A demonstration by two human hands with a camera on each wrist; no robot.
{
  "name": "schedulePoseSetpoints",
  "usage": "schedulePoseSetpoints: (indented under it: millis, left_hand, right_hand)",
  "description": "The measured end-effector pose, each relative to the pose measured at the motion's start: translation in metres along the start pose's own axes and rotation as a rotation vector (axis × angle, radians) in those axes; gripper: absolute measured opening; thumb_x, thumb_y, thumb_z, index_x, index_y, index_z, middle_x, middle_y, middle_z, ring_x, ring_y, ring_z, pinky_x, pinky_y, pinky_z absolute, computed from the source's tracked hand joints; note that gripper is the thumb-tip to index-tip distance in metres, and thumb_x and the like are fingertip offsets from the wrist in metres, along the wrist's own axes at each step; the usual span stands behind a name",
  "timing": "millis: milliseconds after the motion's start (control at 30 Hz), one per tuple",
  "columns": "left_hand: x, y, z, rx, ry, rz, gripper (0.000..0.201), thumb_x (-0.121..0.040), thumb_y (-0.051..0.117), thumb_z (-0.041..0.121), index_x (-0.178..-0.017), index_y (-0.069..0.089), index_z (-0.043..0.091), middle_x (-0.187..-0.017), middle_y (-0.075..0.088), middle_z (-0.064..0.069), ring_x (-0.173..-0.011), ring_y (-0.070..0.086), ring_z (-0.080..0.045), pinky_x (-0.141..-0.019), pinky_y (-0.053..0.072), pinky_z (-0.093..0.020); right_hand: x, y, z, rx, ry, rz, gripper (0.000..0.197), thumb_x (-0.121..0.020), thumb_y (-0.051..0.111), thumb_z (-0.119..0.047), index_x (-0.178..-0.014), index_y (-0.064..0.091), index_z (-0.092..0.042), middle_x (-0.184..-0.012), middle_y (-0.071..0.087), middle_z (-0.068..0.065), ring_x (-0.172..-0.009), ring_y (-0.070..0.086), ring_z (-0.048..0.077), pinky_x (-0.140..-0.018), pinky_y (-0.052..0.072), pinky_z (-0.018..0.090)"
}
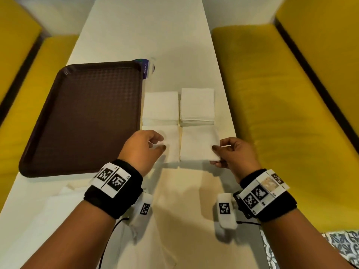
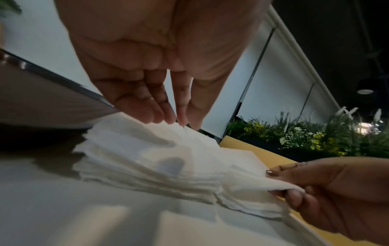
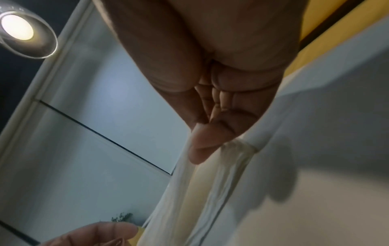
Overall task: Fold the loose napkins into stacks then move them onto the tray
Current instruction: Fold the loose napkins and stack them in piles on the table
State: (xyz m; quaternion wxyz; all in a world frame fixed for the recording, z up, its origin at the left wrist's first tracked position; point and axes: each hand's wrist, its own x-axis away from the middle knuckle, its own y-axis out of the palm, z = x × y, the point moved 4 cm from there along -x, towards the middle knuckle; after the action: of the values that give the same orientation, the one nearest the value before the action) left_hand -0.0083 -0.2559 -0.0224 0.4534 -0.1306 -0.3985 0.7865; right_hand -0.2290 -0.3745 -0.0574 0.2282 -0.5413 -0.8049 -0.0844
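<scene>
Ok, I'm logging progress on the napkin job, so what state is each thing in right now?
tray: flat on the table, nothing on it.
far two stacks: folded, side by side, untouched.
near left stack: folded, left hand over its edge.
near right stack: right hand pinching its right edge.
loose napkins: unfolded, near the left forearm.

On the surface (image 1: 174, 45) the tray (image 1: 83, 117) lies left. Just right of it sit four napkin stacks (image 1: 197, 105), two behind, two in front. Loose napkins (image 1: 64, 200) lie nearest, before the tray.
</scene>
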Motion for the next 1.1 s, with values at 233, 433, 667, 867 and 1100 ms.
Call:
schedulePoseSetpoints:
  millis: [233,433,667,867,1100]
  left_hand:
    - [0.002,0.004,0.002,-0.015,-0.004,-0.025,0.014,-0.084,0.073,0.030,-0.097,0.068,0.025,-0.097,0.055,0.008,-0.087,0.056,-0.009,-0.076,0.043,-0.024]
    - [0.007,0.000,-0.001,0.003,-0.004,-0.006,0.016,-0.084,0.072,0.033,-0.098,0.067,0.026,-0.099,0.055,0.009,-0.084,0.053,-0.003,-0.072,0.040,-0.021]
    - [0.023,-0.017,-0.005,0.025,0.047,0.025,0.011,-0.087,0.068,0.035,-0.096,0.066,0.028,-0.099,0.057,0.009,-0.082,0.055,-0.001,-0.067,0.039,-0.016]
    - [0.051,-0.044,-0.017,0.025,0.061,0.081,0.010,-0.089,0.065,0.035,-0.090,0.067,0.026,-0.093,0.059,0.007,-0.083,0.058,-0.007,-0.070,0.043,-0.019]
    - [0.095,-0.078,-0.066,0.026,-0.007,0.153,0.007,-0.089,0.066,0.031,-0.088,0.069,0.024,-0.093,0.063,0.005,-0.081,0.058,-0.006,-0.071,0.043,-0.021]
  right_hand:
    - [-0.014,0.003,0.007,0.248,-0.025,0.108,0.022,-0.085,0.074,-0.014,-0.091,0.054,-0.018,-0.086,0.064,0.015,-0.057,0.068,0.027,-0.060,0.061,0.040]
    - [-0.017,-0.001,0.007,0.466,-0.040,0.153,0.037,-0.081,0.078,-0.028,-0.102,0.048,-0.021,-0.105,0.066,0.008,-0.087,0.066,0.031,-0.082,0.057,0.046]
    - [0.007,-0.005,-0.006,0.453,-0.040,0.158,0.043,-0.080,0.078,-0.035,-0.108,0.048,-0.020,-0.094,0.064,0.007,-0.086,0.065,0.027,-0.073,0.053,0.038]
    - [0.057,0.006,-0.028,0.485,-0.152,0.100,0.036,-0.085,0.073,-0.035,-0.108,0.051,-0.017,-0.075,0.057,0.006,-0.063,0.057,0.016,-0.060,0.046,0.031]
    - [0.109,0.057,-0.016,0.580,-0.208,-0.084,0.024,-0.085,0.071,-0.039,-0.094,0.056,-0.023,-0.077,0.062,0.006,-0.062,0.059,0.015,-0.060,0.053,0.036]
